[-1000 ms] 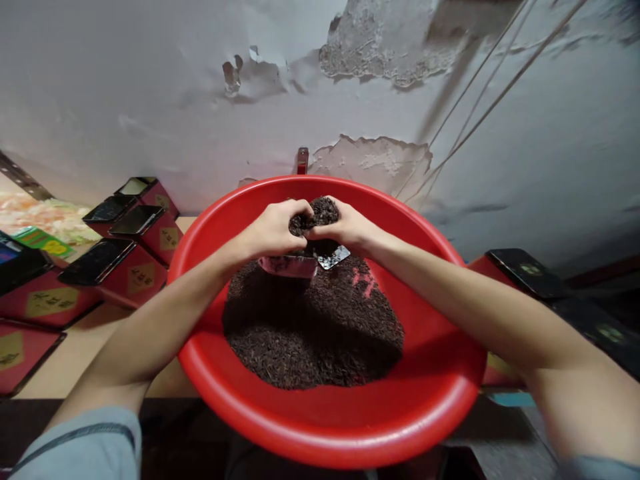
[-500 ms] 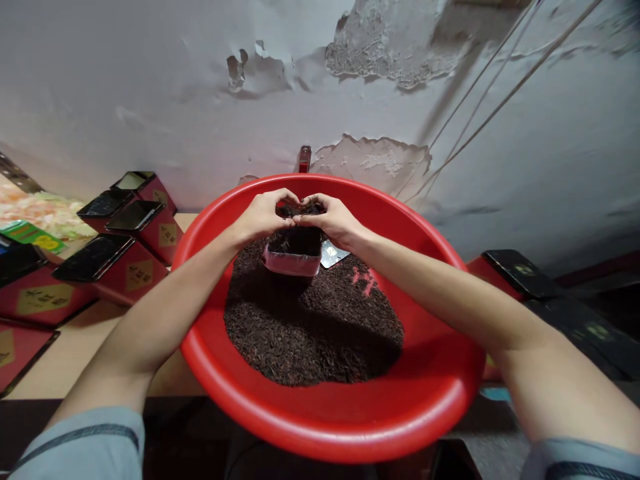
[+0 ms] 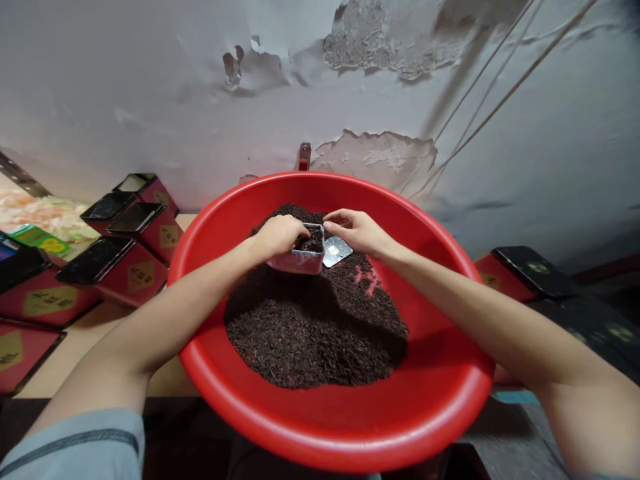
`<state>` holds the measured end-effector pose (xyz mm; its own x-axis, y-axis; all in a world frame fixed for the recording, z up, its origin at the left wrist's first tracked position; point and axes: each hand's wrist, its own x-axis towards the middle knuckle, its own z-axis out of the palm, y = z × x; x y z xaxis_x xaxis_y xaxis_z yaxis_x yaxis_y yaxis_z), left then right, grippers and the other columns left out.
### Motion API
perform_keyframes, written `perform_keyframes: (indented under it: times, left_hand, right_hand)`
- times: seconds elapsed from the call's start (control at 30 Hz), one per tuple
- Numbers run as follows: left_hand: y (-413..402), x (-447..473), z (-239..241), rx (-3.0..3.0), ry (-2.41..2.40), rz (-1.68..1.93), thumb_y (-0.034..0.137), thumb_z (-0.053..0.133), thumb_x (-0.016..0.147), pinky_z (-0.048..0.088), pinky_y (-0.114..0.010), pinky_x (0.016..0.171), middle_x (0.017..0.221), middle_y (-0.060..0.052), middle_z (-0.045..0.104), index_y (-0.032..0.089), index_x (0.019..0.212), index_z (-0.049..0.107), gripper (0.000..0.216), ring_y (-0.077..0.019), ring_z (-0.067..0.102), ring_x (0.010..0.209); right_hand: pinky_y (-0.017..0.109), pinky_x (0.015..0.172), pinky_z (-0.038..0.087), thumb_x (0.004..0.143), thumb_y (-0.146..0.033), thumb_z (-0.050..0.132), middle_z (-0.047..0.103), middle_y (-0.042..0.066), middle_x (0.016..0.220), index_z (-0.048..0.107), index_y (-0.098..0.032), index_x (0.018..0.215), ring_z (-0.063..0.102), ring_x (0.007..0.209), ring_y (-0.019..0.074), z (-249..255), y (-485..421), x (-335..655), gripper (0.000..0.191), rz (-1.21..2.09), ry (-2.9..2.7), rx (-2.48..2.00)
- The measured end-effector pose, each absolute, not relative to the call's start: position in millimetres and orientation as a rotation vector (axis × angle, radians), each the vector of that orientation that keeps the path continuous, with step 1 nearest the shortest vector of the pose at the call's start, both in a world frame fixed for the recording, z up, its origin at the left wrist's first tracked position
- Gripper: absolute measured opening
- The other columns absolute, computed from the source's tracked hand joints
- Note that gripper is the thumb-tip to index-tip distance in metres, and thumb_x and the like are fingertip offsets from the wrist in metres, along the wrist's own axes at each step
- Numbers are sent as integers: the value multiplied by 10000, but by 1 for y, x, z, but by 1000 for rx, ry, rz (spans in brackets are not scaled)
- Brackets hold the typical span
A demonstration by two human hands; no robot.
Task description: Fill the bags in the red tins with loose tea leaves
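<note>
A big red plastic basin (image 3: 320, 427) holds a heap of dark loose tea leaves (image 3: 315, 333). My left hand (image 3: 280, 235) is closed round the left side of a small pink tin (image 3: 299, 261) filled with tea, which stands in the heap near the far rim. My right hand (image 3: 356, 231) has its fingers curled, the fingertips touching the tin's right top edge. A shiny silver lid (image 3: 337, 251) lies on the leaves just under my right hand.
Several red tea tins with black lids (image 3: 115, 260) stand on a light tabletop at the left. More dark-lidded boxes (image 3: 533, 272) sit at the right. A peeling grey wall (image 3: 150, 100) rises behind the basin.
A second ago both hands held a mound of tea above the tin. The mound is gone, the tin looks filled, and my hands have drawn apart to the tin's sides.
</note>
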<state>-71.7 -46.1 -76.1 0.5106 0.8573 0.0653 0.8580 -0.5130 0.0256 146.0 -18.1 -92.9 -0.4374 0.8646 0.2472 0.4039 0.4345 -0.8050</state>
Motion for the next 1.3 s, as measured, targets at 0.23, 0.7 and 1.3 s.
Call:
perform_keyframes:
  times: [0.23, 0.7, 1.3]
  left_hand:
    - [-50, -94, -41, -2747, -1688, 125, 142, 695, 798, 476, -232, 719, 947, -18, 807, 255, 987, 825, 256, -165, 714, 836]
    - [-39, -66, -58, -2552, -1688, 358, 174, 675, 781, 490, -303, 729, 771, -113, 755, 177, 764, 795, 122, -273, 718, 822]
    - [-70, -73, -65, -2563, -1438, 33, 356, 444, 1001, 543, -338, 709, 1154, -116, 700, 162, 1191, 683, 362, -266, 702, 1015]
  right_hand:
    - [622, 1140, 360, 942, -455, 643, 687, 145, 1216, 725, -193, 1149, 622, 1172, 291, -103, -28, 147, 344, 193, -2703, -399]
    - [596, 1222, 106, 657, -543, 863, 541, -91, 497, 620, -255, 492, 550, 596, 129, -88, -10, 110, 411, 597, -2757, -362]
    - [695, 1219, 196, 1027, -286, 342, 699, 131, 1319, 716, -239, 1252, 610, 1294, 303, -119, -39, 134, 439, 195, -2743, -527]
